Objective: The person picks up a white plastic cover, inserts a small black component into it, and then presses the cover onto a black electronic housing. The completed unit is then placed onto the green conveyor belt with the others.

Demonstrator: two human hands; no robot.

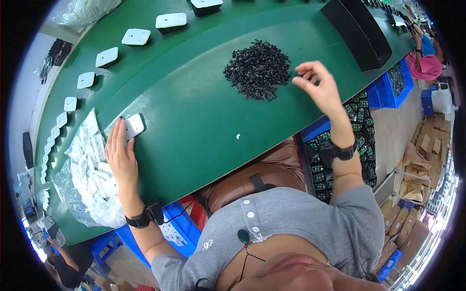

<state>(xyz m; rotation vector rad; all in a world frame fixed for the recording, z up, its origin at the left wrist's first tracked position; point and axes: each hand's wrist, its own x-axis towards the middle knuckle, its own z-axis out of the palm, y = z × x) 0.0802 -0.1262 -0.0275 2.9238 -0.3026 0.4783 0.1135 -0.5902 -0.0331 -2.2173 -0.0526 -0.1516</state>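
My left hand (119,153) lies with its fingers stretched out along the left edge of a white plastic cover (135,124) on the green table. Its thumb rests near the cover's lower corner. My right hand (318,87) is raised just right of a pile of small black plastic parts (257,70). Its fingers are curled, and thumb and forefinger appear to pinch one small black part (294,74), too small to make out well. A clear plastic bag (73,194) of white plastic pieces (92,172) lies beside my left hand.
White-topped black units (171,20) stand in a curved row along the table's far and left sides. A long black box (359,34) sits at the far right. Blue bins (407,82) and stacked green circuit boards (361,140) are beyond the near edge. A small white bit (238,137) lies mid-table.
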